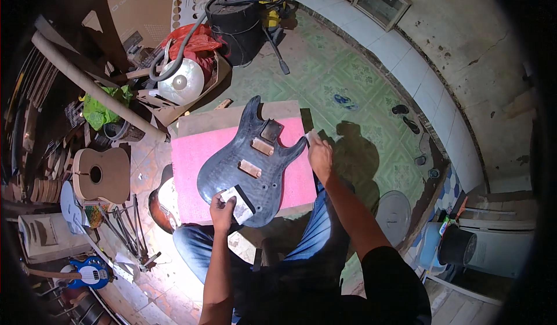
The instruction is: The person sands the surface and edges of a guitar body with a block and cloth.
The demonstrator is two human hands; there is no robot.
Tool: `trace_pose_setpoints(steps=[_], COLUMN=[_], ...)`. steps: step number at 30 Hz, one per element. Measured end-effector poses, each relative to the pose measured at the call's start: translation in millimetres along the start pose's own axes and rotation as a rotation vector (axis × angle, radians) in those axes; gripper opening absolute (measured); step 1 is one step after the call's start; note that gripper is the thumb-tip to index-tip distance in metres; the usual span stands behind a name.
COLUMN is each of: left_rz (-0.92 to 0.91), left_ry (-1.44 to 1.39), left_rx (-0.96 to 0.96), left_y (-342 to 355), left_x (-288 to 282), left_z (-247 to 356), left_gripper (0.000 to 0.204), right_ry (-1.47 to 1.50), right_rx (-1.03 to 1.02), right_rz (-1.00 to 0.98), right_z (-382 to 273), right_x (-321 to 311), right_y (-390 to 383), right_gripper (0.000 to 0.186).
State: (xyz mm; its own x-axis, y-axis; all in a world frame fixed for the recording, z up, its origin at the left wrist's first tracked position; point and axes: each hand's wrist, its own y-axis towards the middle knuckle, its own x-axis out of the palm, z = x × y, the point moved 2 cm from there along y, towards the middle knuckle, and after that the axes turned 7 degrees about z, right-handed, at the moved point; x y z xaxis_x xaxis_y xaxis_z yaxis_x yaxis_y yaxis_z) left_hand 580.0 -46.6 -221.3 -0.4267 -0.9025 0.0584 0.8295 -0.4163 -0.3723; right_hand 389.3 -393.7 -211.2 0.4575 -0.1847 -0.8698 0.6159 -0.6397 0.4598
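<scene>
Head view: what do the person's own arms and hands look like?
The left hand and right hand are bare, without gloves, and both forearms are uncovered. On the right, a plain black sleeve shows; no left sleeve can be made out.

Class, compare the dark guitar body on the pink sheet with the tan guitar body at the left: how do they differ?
The dark guitar body has two horns and pale rectangular cavities; the tan guitar body has a rounded outline and one round hole.
The dark guitar body lies on the pink sheet, right hand at one horn; the tan guitar body is off to the left, untouched.
No neck shows on either.
</scene>
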Motion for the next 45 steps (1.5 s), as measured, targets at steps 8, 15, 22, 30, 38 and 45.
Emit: trace_pose_setpoints(steps=[8,15,22,30,38,45], left_rz=[-0.007,-0.011,0.003,0.003,0.270,0.425], left_ry=[0.030,0.052,0.001,-0.018,-0.134,-0.061], left_rx=[0.026,-0.001,0.005,-0.005,-0.192,-0.236], left_y=[2.4,2.4,2.8,-0.6,16.8,74.7], left_x=[-9.0,0.1,-11.2,-7.3,-71.8,-161.9], left_z=[-4.3,-0.8,-7.5,-1.8,5.5,-26.5], left_gripper=[0.036,0.036,0.035,0.033,0.026,0.017], right_ry=[0.028,0.053,0.225,0.305,0.245,1.032], right_rx=[0.106,-0.156,-0.390,-0.376,0.263,1.187], right_rz=[-0.058,-0.149,-0.113,-0.046,0.273,0.003], right_z=[-18.6,-18.2,-60.4,-73.9,0.8,9.3], right_x=[-8.3,3.2,-18.4,-19.0,9.3,38.7], right_y=[-12.1,-44.6,-60.6,-55.0,-31.0,-45.0], right_gripper=[0.046,0.048,0.045,0.051,0.044,0.027])
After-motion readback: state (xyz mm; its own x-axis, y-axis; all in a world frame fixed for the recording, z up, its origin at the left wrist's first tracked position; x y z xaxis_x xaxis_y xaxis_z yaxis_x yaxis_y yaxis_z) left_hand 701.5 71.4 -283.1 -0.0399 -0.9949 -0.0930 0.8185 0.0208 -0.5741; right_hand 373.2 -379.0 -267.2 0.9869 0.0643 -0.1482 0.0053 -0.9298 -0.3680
